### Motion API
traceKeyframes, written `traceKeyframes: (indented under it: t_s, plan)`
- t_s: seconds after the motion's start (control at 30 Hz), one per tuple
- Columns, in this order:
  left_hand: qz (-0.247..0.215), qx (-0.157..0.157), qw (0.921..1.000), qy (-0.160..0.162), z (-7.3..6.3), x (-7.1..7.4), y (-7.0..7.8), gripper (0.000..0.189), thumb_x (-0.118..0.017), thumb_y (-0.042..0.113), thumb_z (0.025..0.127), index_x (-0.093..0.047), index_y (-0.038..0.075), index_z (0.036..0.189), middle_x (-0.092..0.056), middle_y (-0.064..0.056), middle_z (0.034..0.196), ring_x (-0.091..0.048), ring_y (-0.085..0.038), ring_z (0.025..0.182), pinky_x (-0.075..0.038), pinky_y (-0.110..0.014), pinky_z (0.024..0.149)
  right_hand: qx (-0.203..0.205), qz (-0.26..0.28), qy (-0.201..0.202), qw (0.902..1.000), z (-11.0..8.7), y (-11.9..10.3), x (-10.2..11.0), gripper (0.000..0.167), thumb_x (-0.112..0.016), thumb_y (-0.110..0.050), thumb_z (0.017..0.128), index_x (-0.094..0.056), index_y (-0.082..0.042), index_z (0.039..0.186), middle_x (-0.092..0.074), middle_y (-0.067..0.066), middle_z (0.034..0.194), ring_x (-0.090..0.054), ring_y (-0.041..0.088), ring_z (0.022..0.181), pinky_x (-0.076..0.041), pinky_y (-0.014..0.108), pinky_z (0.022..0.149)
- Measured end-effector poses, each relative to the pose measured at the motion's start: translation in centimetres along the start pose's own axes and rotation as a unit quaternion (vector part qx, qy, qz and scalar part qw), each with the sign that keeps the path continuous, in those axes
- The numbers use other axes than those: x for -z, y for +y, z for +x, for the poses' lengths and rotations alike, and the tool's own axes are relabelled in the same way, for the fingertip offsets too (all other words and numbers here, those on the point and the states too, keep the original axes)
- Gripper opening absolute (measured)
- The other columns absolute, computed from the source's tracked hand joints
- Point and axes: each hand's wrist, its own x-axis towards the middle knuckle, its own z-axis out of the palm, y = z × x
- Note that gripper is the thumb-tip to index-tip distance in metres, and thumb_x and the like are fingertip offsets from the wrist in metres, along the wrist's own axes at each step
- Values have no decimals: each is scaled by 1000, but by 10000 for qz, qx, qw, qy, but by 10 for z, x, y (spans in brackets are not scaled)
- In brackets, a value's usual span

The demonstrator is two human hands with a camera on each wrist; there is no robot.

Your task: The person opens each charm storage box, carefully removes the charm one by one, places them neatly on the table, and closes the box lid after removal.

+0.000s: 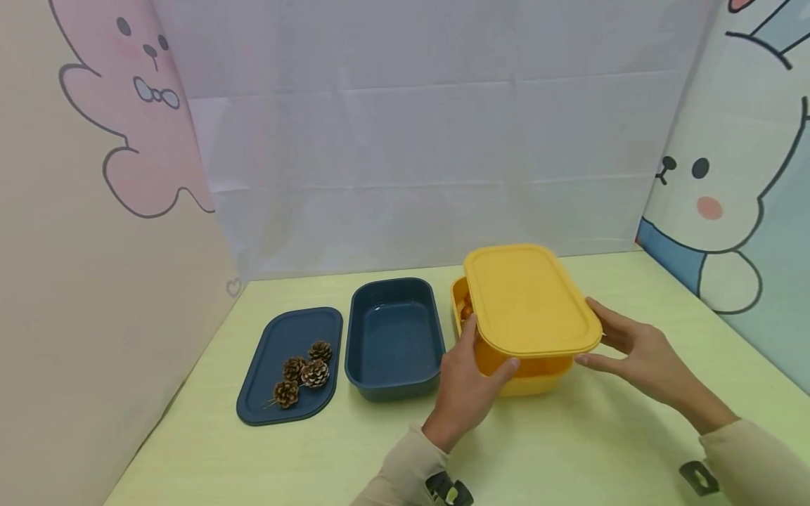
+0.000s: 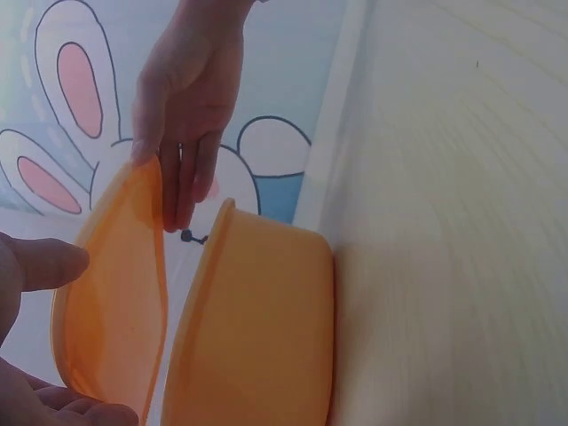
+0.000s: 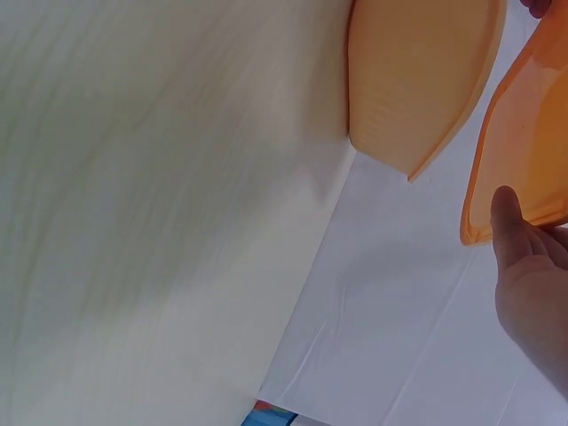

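Observation:
A yellow lid (image 1: 531, 299) is held tilted above a yellow box (image 1: 528, 386), and a gap shows between them at the near side. My left hand (image 1: 465, 388) grips the lid's near left edge, with the thumb at the front rim. On the opposite side, my right hand (image 1: 645, 360) pinches the right edge near the front corner. Through the opening at the left, some shiny orange-brown things (image 1: 466, 309) show inside the box; the lid hides the rest. From the left wrist view, the lid's underside (image 2: 120, 302) stands apart from the box wall (image 2: 257, 319).
Left of the yellow box stands an open dark blue box (image 1: 395, 392). Farther left, a dark blue lid (image 1: 268, 379) lies flat with several pine cones (image 1: 314, 373) on it. A white sheet (image 1: 411, 140) rises behind the pale table (image 1: 209, 450), with cartoon-printed panels at both sides.

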Motion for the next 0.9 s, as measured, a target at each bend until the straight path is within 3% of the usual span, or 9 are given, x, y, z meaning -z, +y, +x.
traceKeyframes:
  t_s: [0.13, 0.23, 0.33, 0.4, 0.5, 0.7, 0.9]
  plan:
    - [-177, 66, 9998, 22, 1, -10, 3, 85, -78, 37, 86, -35, 16, 157, -52, -2, 153, -53, -21, 138, -44, -46, 116, -5, 21, 24, 10000, -3, 7, 7, 90, -81, -18, 85, -29, -11, 159, -39, 24, 157, -43, -31, 109, -44, -3, 85]
    - [-398, 57, 9992, -7, 1, -18, 6, 86, -79, 35, 85, -36, 14, 156, -52, -4, 152, -54, -20, 137, -45, -44, 115, 30, 111, 44, 9999, -8, 13, 13, 89, -80, -14, 86, -29, -11, 159, -40, -3, 158, -46, -29, 110, -45, -3, 85]
    - [-468, 34, 9989, 3, 1, -28, 10, 85, -80, 34, 85, -38, 13, 155, -53, -6, 151, -56, -21, 134, -47, -41, 113, 15, 187, 47, 9998, -14, 19, 21, 87, -78, -12, 87, -29, -10, 159, -38, -31, 145, -49, -28, 110, -45, -3, 84]
    - [-490, -25, 9988, 12, 0, -33, 12, 84, -80, 34, 85, -38, 11, 154, -52, -5, 152, -54, -21, 135, -47, -39, 113, -11, 200, 49, 9998, -17, 23, 25, 86, -78, -11, 87, -29, -10, 159, -38, -40, 138, -50, -27, 109, -46, -2, 83]
    - [-611, -161, 9980, 13, 0, -42, 15, 81, -80, 30, 85, -40, 14, 153, -56, 0, 148, -54, -15, 134, -46, -36, 114, -83, 130, 47, 9999, -22, 28, 32, 87, -77, -11, 88, -28, -11, 159, -38, -42, 135, -49, -28, 108, -47, -1, 81]
    - [-583, 121, 9982, -19, -1, -58, 21, 85, -80, 33, 84, -38, 13, 155, -52, -3, 151, -53, -15, 136, -45, -30, 114, -265, 68, 74, 9996, -28, 38, 41, 88, -76, -10, 89, -25, -11, 160, -38, -42, 133, -48, -29, 108, -46, -2, 79]
    - [-703, 52, 9975, 92, 0, -70, 29, 84, -80, 28, 83, -38, 14, 155, -55, -1, 148, -53, -11, 135, -46, -29, 113, -347, 331, 33, 9988, -33, 51, 46, 85, -73, -6, 91, -24, -10, 160, -39, -41, 135, -50, -27, 109, -50, 2, 79]
